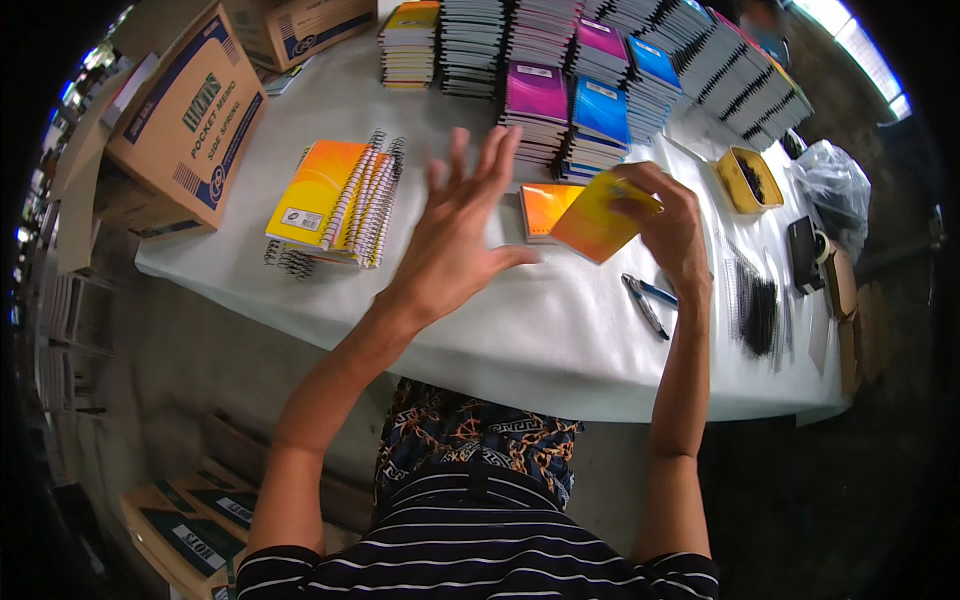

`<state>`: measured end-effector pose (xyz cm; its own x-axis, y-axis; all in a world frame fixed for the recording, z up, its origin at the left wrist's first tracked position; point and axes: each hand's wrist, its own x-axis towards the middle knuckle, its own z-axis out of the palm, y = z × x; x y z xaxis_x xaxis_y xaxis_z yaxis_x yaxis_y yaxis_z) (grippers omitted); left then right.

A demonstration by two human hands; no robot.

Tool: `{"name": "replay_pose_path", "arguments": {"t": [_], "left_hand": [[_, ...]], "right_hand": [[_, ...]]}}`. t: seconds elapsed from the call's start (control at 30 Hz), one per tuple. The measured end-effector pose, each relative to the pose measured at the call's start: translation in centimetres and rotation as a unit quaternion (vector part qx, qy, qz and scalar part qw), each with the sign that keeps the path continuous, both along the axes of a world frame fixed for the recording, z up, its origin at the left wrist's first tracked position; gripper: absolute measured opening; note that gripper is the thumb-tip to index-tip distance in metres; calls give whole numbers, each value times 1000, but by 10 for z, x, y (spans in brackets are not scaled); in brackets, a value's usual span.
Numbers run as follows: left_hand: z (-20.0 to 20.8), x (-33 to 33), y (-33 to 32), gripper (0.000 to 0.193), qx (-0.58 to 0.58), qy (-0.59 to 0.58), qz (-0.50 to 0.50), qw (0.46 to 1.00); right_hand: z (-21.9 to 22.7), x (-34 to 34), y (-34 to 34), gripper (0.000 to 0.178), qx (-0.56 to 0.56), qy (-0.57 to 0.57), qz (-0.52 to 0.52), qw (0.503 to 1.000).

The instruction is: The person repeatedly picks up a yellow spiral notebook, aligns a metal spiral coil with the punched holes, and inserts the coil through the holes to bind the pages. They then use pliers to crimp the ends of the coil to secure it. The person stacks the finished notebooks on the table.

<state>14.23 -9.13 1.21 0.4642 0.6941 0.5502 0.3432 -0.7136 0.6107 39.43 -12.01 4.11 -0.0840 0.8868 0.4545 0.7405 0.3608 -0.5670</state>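
Observation:
My right hand [672, 222] pinches a thin yellow-and-orange notebook [597, 225] between thumb and fingers, tilted above the table. Partly under it lies another orange notebook or pile [540, 212], with holes along its near edge. Over the table, fingers spread, my left hand [445, 240] holds nothing. To its left sits a pile of yellow-and-orange spiral notebooks [318, 195], their coils bunched on the right side. Blue-handled pliers [645, 302] rest on the cloth just below my right hand.
Stacks of pink [534, 92], blue [600, 108] and yellow [410, 20] notebooks line the back. At right are a yellow tub [732, 188], loose black wire coils [757, 315] and a clear plastic bag [835, 180]. A cardboard box [175, 135] stands at the left; cartons [185, 530] lie below.

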Motion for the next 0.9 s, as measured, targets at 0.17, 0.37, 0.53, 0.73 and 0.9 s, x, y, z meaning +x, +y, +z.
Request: {"name": "replay_pose_path", "arguments": {"t": [0.17,0.37,0.53,0.73,0.9], "left_hand": [[-28,47,19,54,-500,-188,-232,813],[-72,61,-11,69,-445,-505,-316,668],[-77,20,-9,113,-402,-376,-220,806],[-110,14,-15,112,-361,-241,-187,881],[-106,14,-20,105,-218,-179,-105,954]], "right_hand": [[22,-43,-24,42,109,-80,-17,991],[-74,-38,-59,39,-114,630,34,767],[-96,-43,-70,15,-58,517,-14,854],[-130,-61,-70,25,-137,475,-57,867],[-135,-58,-69,25,-152,455,-21,877]]}}
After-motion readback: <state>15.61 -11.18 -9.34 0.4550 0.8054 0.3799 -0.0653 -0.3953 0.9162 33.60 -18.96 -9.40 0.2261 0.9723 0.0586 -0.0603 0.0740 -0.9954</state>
